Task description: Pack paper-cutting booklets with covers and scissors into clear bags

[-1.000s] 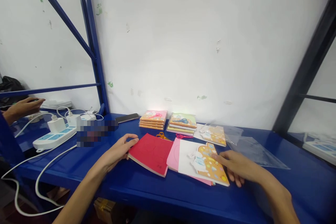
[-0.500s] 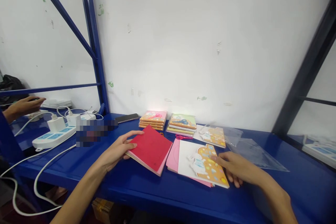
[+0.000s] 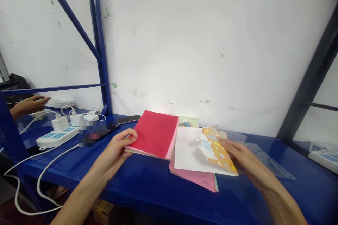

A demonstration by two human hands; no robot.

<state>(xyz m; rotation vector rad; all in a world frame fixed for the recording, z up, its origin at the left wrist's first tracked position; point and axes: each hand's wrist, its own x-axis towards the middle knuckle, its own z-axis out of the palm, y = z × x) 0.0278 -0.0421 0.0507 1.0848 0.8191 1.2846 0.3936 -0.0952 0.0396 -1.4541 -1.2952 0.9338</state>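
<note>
My left hand [image 3: 120, 149] grips the near left corner of a stack of square coloured paper [image 3: 155, 133], red sheet on top with faint outlines, thumb above and fingers beneath. In my right hand [image 3: 235, 149] is a white cover card [image 3: 187, 151] with an orange cartoon print, pinched at its right edge and raised, tilted, off the table. Under the card lies a pile of pink paper sheets [image 3: 204, 179] with drawn outlines. Behind, a green-covered craft paper pack [image 3: 188, 121] shows only in part; the paper and card hide what is around it.
Clear plastic sleeves [image 3: 271, 161] lie at the right on the blue table [image 3: 148, 182]. At the left are a white power strip [image 3: 56, 135] with chargers and cables, and a phone [image 3: 129, 119]. Another person's hand [image 3: 31, 106] is at the far left.
My left hand has lifted and turned the red-topped paper stack, now in front of the packs behind. My right hand has raised the cover card off the pink sheets.
</note>
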